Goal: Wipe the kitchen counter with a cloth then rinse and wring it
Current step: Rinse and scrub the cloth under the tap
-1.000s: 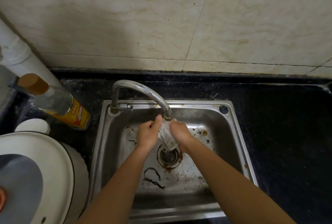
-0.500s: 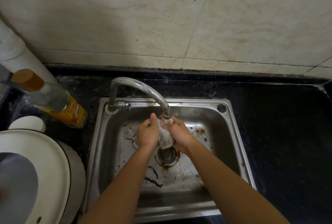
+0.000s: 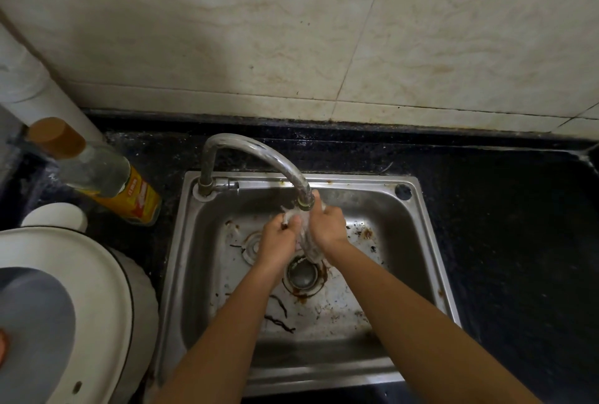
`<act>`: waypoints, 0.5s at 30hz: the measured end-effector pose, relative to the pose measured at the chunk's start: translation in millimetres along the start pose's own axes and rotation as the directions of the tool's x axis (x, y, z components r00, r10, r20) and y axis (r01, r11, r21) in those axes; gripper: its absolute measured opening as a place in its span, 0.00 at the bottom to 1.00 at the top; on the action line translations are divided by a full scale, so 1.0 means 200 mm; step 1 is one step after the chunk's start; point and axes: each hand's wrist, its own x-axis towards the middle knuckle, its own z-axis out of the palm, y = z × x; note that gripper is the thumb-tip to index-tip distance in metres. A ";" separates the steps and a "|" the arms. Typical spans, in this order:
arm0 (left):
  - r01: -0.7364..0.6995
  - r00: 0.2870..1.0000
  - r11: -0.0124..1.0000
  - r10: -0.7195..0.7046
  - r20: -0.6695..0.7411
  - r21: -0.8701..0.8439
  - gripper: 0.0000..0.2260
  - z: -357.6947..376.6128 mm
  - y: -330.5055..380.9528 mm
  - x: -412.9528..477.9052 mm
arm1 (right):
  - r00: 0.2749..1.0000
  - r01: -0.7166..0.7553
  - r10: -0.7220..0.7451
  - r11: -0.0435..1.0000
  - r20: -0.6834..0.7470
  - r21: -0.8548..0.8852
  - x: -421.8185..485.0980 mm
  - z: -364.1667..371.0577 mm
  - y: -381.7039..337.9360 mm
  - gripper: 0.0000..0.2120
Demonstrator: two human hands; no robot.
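Observation:
A small pale wet cloth (image 3: 304,238) hangs between my two hands, right under the spout of the curved metal faucet (image 3: 259,157). My left hand (image 3: 278,241) grips its left side with curled fingers. On the other side, my right hand (image 3: 327,225) holds it close to the spout tip. The cloth's lower end dangles above the drain (image 3: 301,275) of the steel sink (image 3: 428,261). Water seems to run over the cloth. The black counter (image 3: 518,241) surrounds the sink.
A clear bottle with an orange label and brown cap (image 3: 97,176) stands left of the sink. A white round appliance lid (image 3: 64,306) fills the lower left, with a white cup (image 3: 55,217) behind it. Dark debris (image 3: 278,322) lies on the sink floor. A tiled wall rises behind.
Both hands stayed under the spout, rubbing the cloth; my left hand's fingers have curled in tighter and the cloth's end now hangs lower toward the drain.

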 end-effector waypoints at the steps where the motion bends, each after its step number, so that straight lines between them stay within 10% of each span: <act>1: 0.002 1.000 1.000 -0.002 -0.018 0.012 0.10 0.01 0.00 0.00 | 1.000 0.014 -0.014 1.000 0.002 -0.003 -0.01 -0.01 0.00 0.26; 15: 0.119 0.989 0.991 -0.124 -0.086 -0.059 0.16 0.02 0.05 0.08 | 0.963 0.209 -0.210 0.978 0.168 0.026 -0.01 -0.11 0.00 0.11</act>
